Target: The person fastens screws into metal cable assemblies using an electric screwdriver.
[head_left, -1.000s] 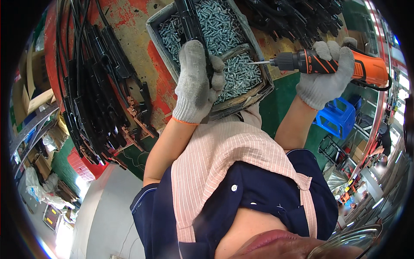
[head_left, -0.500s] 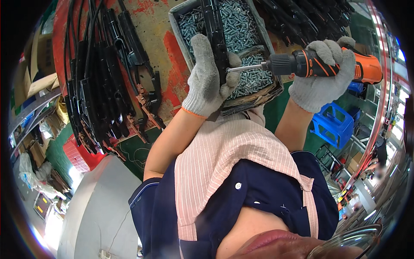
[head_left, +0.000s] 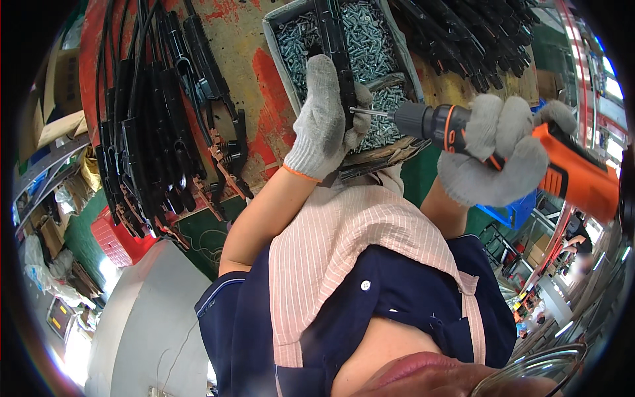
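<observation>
My left hand point(head_left: 321, 119), in a grey knit glove, is closed round a long black plastic handle point(head_left: 334, 46) held above a box of screws point(head_left: 374, 49). In my gloved right hand point(head_left: 493, 152) is an orange and black cordless screwdriver point(head_left: 436, 122). Its bit points left, and the tip meets the side of the black handle beside my left fingers. Whether a screw sits at the tip is too small to tell. The handle hides part of the screws, and its lower end is covered by my left hand.
On the worn red and tan table point(head_left: 254, 79), several black handles with cables and copper-coloured clamp parts point(head_left: 149, 126) lie at the left. More black handles point(head_left: 456, 40) are piled at the far right. A red basket point(head_left: 119, 235) and a blue stool point(head_left: 516, 210) stand lower down.
The screwdriver's rear end has swung down and toward the right, so the tool now tilts. My right hand has turned with it. The left hand and handle have barely shifted.
</observation>
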Motion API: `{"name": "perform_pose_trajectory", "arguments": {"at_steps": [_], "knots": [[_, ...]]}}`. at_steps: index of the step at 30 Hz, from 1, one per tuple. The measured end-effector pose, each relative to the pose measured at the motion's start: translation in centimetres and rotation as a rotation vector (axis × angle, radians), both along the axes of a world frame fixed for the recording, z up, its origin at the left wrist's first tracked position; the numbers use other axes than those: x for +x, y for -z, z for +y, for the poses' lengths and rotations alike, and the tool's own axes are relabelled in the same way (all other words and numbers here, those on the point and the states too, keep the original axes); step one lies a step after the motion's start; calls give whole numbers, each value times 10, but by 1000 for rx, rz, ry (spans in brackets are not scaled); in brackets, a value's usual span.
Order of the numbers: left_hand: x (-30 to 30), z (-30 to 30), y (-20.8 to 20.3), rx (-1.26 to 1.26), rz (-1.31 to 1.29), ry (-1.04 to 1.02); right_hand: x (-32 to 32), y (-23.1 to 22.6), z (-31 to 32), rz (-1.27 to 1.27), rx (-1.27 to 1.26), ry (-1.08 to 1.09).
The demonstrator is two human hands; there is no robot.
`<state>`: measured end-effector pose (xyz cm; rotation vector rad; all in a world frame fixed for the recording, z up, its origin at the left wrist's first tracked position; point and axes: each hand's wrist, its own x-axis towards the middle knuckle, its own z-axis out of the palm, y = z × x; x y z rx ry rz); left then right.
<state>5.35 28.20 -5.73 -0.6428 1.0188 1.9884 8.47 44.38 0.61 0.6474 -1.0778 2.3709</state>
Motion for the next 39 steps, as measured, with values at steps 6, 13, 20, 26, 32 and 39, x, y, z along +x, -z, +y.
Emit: {"name": "perform_pose_trajectory", "arguments": {"at_steps": [6, 13, 20, 26, 32, 39], "knots": [[3, -1, -1, -8, -11, -43, -3, -20, -52, -73, 240, 252], [3, -5, 6, 17, -43, 1, -2, -27, -52, -220, 291, 302], [3, -3, 0, 24, -34, -41, -12, -15, -27, -134, 304, 64], [0, -6, 0, 93, -70, 28, -27, -25, -21, -71, 130, 69], [2, -6, -13, 12, 179, -56, -51, 3, -3, -87, 264, 370], [4, -8, -2, 92, 73, -88, -78, 32, 10, -116, 426, 646]]}}
